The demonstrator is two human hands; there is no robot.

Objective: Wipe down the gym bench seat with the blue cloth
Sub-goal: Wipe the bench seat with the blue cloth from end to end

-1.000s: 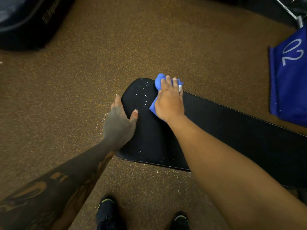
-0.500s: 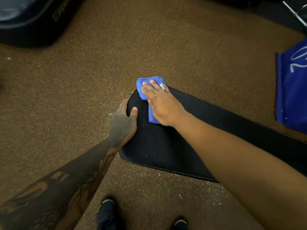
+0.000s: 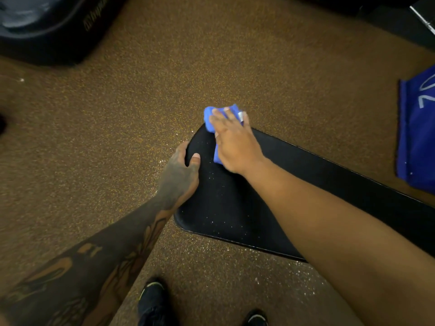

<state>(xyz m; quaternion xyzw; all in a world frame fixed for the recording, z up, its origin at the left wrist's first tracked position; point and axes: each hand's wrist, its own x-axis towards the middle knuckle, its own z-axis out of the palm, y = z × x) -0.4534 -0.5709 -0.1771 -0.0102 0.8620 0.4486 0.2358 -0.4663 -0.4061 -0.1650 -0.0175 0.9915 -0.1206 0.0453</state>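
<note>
At far rounded end of bench seat (image 3: 230, 203), blue cloth (image 3: 209, 118) is pressed under right hand (image 3: 235, 144), fingers straight, nothing pinched. Seat edge is gripped by left hand (image 3: 177, 177), thumb on top. Seat's long axis runs rightward from cloth.

A gym: speckled rubber flooring (image 3: 259, 55), a padded black bench (image 3: 235, 208) at centre, dark equipment (image 3: 47, 27) at eleven o'clock.

Looking down on brown rubber flooring (image 3: 259, 67) flecked with yellow. Catching a dark, glossy equipment base (image 3: 47, 27) with blurred lettering at upper left, blue fabric (image 3: 416, 137) bearing white figures at the right edge, a metal bar (image 3: 426, 20) in the upper right corner.
</note>
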